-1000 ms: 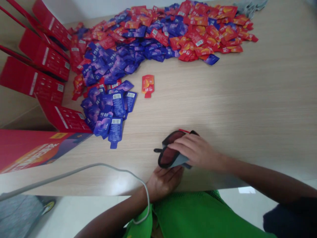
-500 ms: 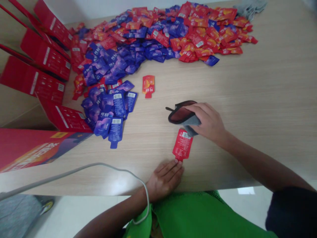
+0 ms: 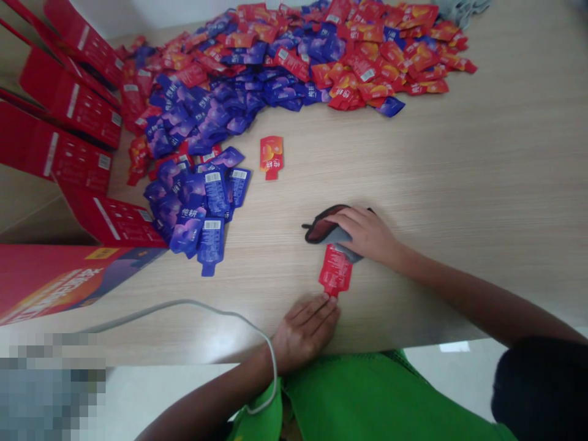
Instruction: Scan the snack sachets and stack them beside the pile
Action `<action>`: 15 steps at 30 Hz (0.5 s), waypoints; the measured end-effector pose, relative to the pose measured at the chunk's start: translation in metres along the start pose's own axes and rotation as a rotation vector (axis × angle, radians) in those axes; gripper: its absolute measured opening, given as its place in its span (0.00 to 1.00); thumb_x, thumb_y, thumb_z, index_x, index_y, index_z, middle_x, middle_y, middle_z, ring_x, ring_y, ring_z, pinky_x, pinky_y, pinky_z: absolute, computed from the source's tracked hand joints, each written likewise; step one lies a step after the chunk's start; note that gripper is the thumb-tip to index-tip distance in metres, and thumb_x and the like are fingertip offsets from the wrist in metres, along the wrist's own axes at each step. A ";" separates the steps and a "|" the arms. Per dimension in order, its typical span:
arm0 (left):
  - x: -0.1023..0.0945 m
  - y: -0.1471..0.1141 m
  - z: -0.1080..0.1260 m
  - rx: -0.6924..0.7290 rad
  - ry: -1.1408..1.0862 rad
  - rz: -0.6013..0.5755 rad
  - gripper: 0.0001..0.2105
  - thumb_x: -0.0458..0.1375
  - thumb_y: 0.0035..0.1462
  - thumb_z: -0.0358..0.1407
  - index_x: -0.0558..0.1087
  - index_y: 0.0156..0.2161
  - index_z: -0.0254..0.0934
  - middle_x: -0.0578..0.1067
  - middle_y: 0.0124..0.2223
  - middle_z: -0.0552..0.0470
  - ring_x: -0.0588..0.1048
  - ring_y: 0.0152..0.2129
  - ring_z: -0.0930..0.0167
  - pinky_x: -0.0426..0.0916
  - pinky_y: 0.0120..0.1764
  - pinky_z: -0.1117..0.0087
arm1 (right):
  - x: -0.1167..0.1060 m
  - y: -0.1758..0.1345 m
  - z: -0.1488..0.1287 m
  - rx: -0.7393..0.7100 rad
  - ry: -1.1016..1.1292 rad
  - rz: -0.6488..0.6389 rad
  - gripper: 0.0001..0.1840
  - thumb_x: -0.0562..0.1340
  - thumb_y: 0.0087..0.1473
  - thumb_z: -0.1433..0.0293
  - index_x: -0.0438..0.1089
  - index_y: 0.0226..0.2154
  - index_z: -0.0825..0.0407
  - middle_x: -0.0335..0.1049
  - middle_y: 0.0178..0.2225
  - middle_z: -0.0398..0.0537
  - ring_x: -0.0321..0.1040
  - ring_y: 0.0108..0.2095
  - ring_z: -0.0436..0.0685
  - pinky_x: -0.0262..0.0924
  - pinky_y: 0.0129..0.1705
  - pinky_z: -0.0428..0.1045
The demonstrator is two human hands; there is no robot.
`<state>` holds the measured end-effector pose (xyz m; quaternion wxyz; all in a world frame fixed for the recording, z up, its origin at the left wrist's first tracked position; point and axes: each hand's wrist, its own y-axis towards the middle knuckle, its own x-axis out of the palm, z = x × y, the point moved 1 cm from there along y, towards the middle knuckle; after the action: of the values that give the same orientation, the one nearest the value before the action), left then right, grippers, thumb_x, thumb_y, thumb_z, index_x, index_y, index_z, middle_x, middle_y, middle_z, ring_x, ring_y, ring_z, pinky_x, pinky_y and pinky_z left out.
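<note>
A flat red sachet (image 3: pixel 335 271) lies on the table with its printed back and a narrow neck toward me. My left hand (image 3: pixel 307 332) rests at the table's front edge, fingers together, its fingertips holding the sachet's neck down. In my right hand (image 3: pixel 367 236) is a grey cloth with black edging and a reddish inside (image 3: pixel 319 228), pressed over the sachet's far end. The cloth hides that end and the sachet's barcode. Beyond it, to the left, another red sachet (image 3: pixel 272 156) lies alone, front side up.
A long heap of red and blue sachets (image 3: pixel 275 67) spreads across the back. A smaller blue pile (image 3: pixel 193 202) lies at left, beside several red boxes (image 3: pixel 87 147). A grey cable (image 3: pixel 184 301) crosses the front left. Grey fabric (image 3: pixel 463 9) sits at the far edge.
My right hand has lowered the cloth onto the red sachet, covering its barcode end. My left hand has stayed at the neck. The view has shifted slightly.
</note>
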<state>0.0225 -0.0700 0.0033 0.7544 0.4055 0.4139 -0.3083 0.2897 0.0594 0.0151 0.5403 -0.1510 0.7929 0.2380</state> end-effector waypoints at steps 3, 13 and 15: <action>0.001 -0.001 0.000 -0.001 0.003 -0.009 0.15 0.58 0.71 0.31 0.75 0.60 0.33 0.77 0.62 0.46 0.74 0.62 0.65 0.76 0.56 0.66 | -0.020 0.011 0.012 0.087 -0.035 0.083 0.29 0.65 0.59 0.71 0.68 0.62 0.51 0.73 0.56 0.57 0.69 0.54 0.70 0.65 0.56 0.63; 0.003 -0.004 0.000 -0.029 -0.067 -0.006 0.14 0.58 0.70 0.27 0.76 0.58 0.34 0.83 0.53 0.47 0.83 0.48 0.69 0.76 0.57 0.66 | 0.009 -0.046 -0.082 -0.223 0.128 -0.046 0.19 0.61 0.65 0.67 0.71 0.57 0.51 0.79 0.51 0.51 0.71 0.46 0.62 0.66 0.53 0.58; 0.001 -0.002 -0.001 -0.021 -0.051 -0.011 0.15 0.58 0.70 0.29 0.75 0.59 0.33 0.80 0.58 0.45 0.80 0.55 0.66 0.75 0.59 0.64 | 0.016 -0.041 -0.069 -0.183 0.126 -0.035 0.20 0.62 0.64 0.68 0.71 0.58 0.51 0.78 0.51 0.52 0.71 0.48 0.62 0.66 0.54 0.58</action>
<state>0.0212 -0.0703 0.0011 0.7672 0.3874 0.4000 -0.3184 0.2499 -0.0126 0.0126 0.4775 -0.2280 0.7973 0.2902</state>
